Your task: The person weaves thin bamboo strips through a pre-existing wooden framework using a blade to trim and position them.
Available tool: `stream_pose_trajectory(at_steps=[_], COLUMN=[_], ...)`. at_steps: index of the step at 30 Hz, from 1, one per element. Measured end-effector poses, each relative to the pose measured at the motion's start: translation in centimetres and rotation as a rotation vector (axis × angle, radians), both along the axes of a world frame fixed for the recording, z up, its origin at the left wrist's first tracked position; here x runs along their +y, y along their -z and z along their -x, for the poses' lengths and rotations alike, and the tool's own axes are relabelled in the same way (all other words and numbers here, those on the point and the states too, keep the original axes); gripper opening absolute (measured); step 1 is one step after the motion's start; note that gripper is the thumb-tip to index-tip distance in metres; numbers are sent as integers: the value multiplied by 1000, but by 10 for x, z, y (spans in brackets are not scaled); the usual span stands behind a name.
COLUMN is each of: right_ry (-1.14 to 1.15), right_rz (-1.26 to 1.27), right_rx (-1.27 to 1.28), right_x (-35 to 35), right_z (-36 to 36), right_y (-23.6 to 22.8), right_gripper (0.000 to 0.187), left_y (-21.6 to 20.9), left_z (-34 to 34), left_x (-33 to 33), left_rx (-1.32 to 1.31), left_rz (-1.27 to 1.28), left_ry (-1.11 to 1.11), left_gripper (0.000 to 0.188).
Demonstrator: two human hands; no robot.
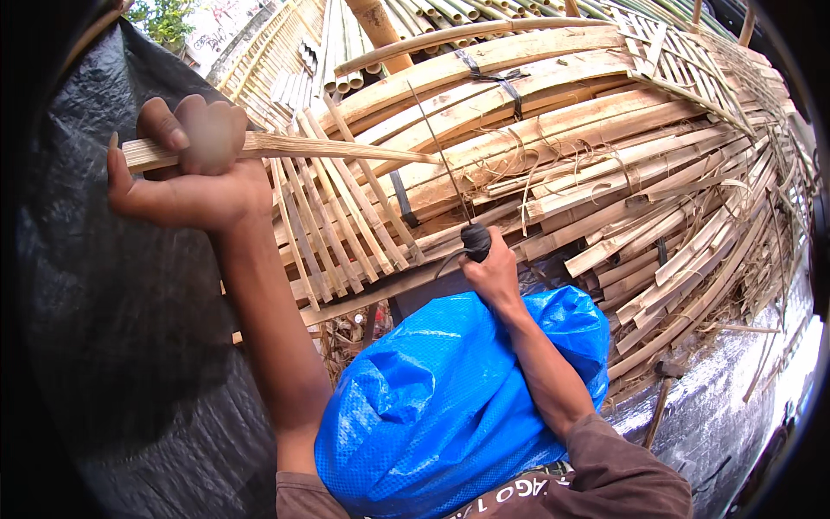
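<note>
Two hands, left hand (pixel 186 173) gripping fibrous bamboo strip (pixel 328 149), right hand (pixel 494 275) on black-handled knife (pixel 475 240)

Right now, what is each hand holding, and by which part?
Left hand grips a pale split bamboo strip near its blunt end. Right hand holds a thin-bladed knife by its round black handle.
</note>
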State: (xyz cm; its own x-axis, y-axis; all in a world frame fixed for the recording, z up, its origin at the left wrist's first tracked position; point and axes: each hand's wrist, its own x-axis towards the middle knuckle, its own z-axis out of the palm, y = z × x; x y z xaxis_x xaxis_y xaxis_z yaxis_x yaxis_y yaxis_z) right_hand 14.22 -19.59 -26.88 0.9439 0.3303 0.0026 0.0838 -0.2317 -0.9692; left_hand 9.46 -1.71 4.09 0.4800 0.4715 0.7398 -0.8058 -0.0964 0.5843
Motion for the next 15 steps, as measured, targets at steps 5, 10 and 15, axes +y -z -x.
stream_pose_trajectory(at_steps=[5,10,15], right_ry=[0,34,40], right_rz=[35,192,4], right_rx=[21,59,93], right_x=[3,2,1], right_z=[1,-6,-5], right_y=[-4,37,-5], right_gripper=[39,39,33], left_y=[-6,-2,-3], left_z=[0,-2,-3], left_x=[-5,4,-2], left_rx=[-7,-9,-17], left_rz=[62,32,63], left_ry=[-89,-60,-74], left_gripper=[43,43,43])
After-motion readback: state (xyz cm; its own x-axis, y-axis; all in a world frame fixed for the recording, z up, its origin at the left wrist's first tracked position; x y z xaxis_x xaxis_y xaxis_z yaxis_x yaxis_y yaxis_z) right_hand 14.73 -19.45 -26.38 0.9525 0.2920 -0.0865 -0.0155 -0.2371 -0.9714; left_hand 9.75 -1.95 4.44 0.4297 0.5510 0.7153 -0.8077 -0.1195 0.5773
